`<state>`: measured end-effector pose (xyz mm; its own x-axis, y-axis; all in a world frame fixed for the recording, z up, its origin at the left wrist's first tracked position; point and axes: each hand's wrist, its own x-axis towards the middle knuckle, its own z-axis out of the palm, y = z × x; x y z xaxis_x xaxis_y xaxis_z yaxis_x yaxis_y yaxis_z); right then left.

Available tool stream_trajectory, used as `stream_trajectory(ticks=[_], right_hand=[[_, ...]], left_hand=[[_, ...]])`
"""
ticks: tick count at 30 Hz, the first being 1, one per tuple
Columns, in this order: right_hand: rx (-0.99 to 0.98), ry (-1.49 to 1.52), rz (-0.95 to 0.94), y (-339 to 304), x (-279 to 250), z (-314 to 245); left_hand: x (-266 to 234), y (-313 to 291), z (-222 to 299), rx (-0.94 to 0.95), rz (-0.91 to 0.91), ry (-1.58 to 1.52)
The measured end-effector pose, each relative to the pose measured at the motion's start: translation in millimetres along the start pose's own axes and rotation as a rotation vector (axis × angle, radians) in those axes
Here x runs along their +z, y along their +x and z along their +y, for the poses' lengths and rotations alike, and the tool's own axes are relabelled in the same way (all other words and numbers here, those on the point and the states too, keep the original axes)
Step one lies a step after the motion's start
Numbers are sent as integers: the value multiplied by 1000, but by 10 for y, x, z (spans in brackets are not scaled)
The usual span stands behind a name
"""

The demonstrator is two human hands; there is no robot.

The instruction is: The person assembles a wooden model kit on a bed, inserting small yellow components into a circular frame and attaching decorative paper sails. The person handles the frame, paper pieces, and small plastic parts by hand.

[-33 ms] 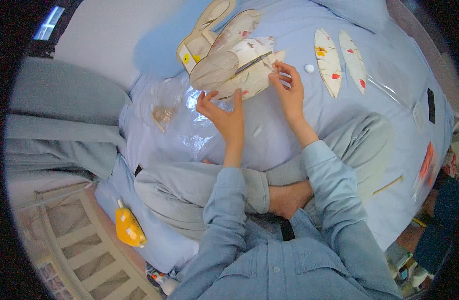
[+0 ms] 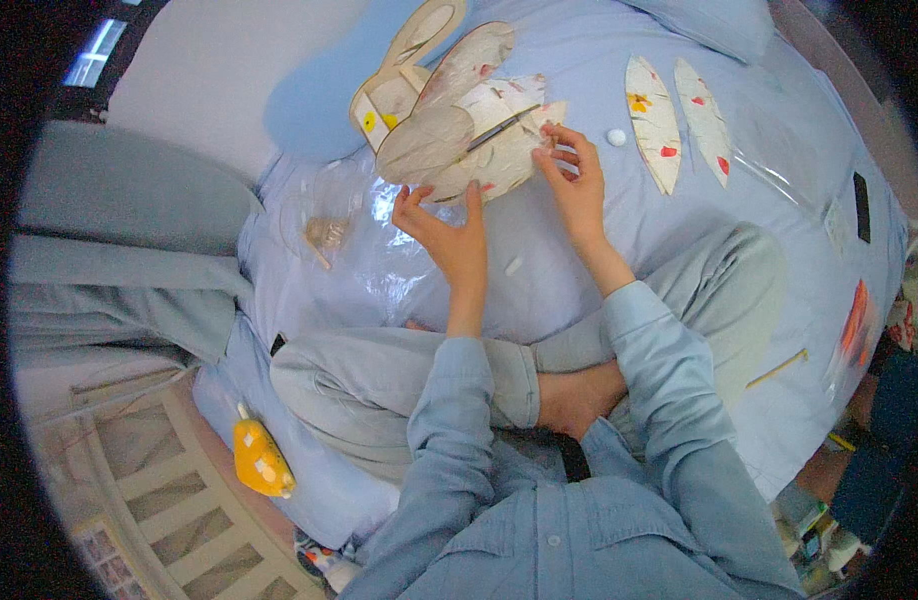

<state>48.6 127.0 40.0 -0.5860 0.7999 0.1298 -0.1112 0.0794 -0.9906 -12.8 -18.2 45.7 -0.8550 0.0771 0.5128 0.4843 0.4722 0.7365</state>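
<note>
A rabbit-shaped paper lantern [image 2: 504, 160] with a thin wooden frame and pale, red-flecked paper lies tilted in front of me. My left hand [image 2: 449, 230] is at its near edge, thumb lying over the paper and fingers spread along the rim, bracing it. With thumb and forefinger, my right hand [image 2: 574, 180] pinches the paper at the lantern's right end; the exact fold there is too small to make out. A dark slim stick [image 2: 494, 133] crosses the lantern's middle. Behind it sits another wooden rabbit-shaped part [image 2: 384, 100] with a yellow spot and a long ear loop.
Two leaf-shaped paper panels [image 2: 654, 125] lie at the right, beside a small white ball [image 2: 616, 137]. Clear plastic wrapping [image 2: 379, 260] and a brown tuft [image 2: 325, 232] are on the left. A yellow stick [image 2: 777, 368], black strip [image 2: 861, 207] and yellow plush toy [image 2: 261, 458] are further out.
</note>
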Motion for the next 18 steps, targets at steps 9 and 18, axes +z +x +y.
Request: stream_trajectory(ticks=[9,18], right_hand=[[-44,-56,-24,-13,-17,27],[-198,-163,-47,19,-9,55]], left_hand=[[51,-20,24,-36,-93,-34],[97,29,-74,-13,-151,-257]])
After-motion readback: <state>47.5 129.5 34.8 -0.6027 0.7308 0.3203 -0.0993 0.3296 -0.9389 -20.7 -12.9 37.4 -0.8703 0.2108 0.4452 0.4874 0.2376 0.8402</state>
